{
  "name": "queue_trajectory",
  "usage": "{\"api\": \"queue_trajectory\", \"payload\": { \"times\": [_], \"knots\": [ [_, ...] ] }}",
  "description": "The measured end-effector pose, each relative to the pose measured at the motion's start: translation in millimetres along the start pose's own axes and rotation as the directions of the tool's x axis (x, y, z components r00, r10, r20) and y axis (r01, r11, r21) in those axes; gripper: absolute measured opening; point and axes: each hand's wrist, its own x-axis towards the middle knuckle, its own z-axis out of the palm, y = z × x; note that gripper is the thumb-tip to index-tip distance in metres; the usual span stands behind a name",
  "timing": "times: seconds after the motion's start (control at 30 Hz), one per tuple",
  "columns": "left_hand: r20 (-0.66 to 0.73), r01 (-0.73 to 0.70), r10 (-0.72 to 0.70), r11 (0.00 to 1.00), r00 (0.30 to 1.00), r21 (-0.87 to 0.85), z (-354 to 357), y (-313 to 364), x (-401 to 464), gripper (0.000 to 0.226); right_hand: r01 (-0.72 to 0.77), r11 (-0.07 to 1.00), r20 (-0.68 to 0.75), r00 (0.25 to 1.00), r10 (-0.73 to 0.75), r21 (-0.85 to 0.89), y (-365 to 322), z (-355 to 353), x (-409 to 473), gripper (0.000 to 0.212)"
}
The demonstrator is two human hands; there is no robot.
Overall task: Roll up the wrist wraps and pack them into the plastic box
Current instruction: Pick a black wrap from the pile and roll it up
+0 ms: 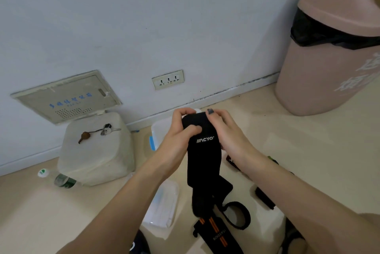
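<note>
Both forearms are bare from the lower frame edge up to the wrists, with no sleeve, watch or band showing on either. The left hand (181, 130) carries no ring that can be seen. The right hand (224, 128) has dark polish on one nail, bluish-grey and seemingly chipped, though the picture is too soft to be sure.

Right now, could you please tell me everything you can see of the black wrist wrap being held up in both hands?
The black wrist wrap is a wide band of what looks like knitted elastic fabric, with a white printed logo near its upper part. It hangs roughly upright in the air, its top end being rolled over. The left hand and right hand grip that top end, thumbs pressed against the fabric. Its lower end drapes down to the floor, where it folds over.
</note>
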Motion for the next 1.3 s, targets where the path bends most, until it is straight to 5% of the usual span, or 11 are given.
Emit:
{"api": "queue_trajectory", "payload": {
  "times": [0.2,0.6,0.87,1.3],
  "knots": [
    [0.017,-0.055,0.054,0.998,0.998,0.042,-8,2,-3,0.04,0.043,0.999,0.095,0.995,-0.044,0.011,-4,-6,-3,0.028],
    [-0.034,0.091,-0.092,0.996,0.995,-0.022,-8,7,-2,0.022,0.167,0.983,0.14,0.974,-0.176,0.073,-2,-9,1,0.019],
    [-0.023,-0.007,0.007,1.0,1.0,-0.007,-13,9,-1,0.031,-0.047,0.992,0.266,0.964,0.015,0.114,-5,-13,1,0.03],
    [0.011,0.121,-0.121,0.993,0.993,0.002,-7,14,-7,0.019,0.028,0.992,0.176,0.983,-0.049,0.119,1,-7,0,0.023]
  ]
}}
